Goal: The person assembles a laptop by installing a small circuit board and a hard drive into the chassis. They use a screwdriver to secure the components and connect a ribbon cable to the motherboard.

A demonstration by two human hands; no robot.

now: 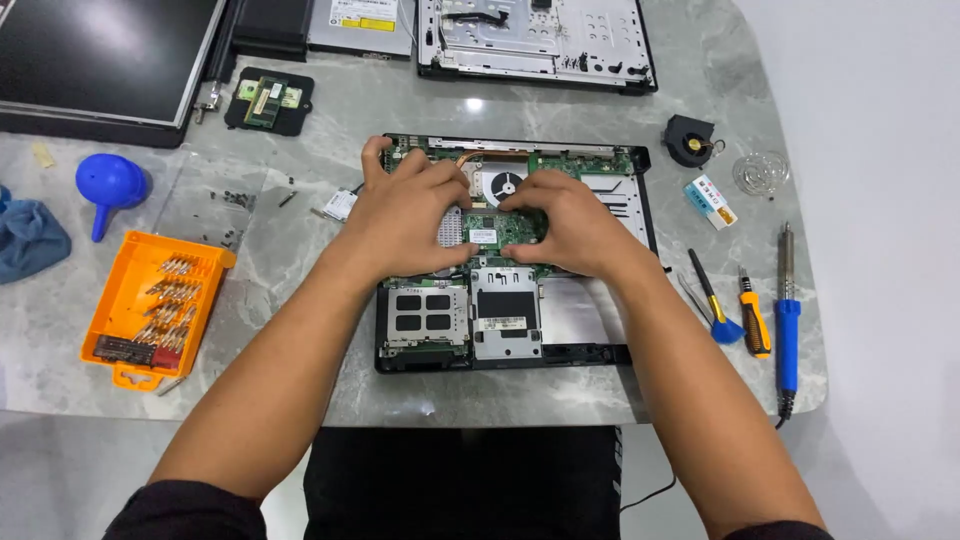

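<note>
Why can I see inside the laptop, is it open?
Open. The laptop has no cover, so its green board and fan show.

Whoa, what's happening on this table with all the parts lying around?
A person is working on an opened laptop base on a marble table. Both the left hand and right hand press on the green circuit board in its middle, near the round fan. An orange bit case and a blue air blower lie left; a screwdriver and a soldering iron lie right. The detached screen sits top left.
</note>
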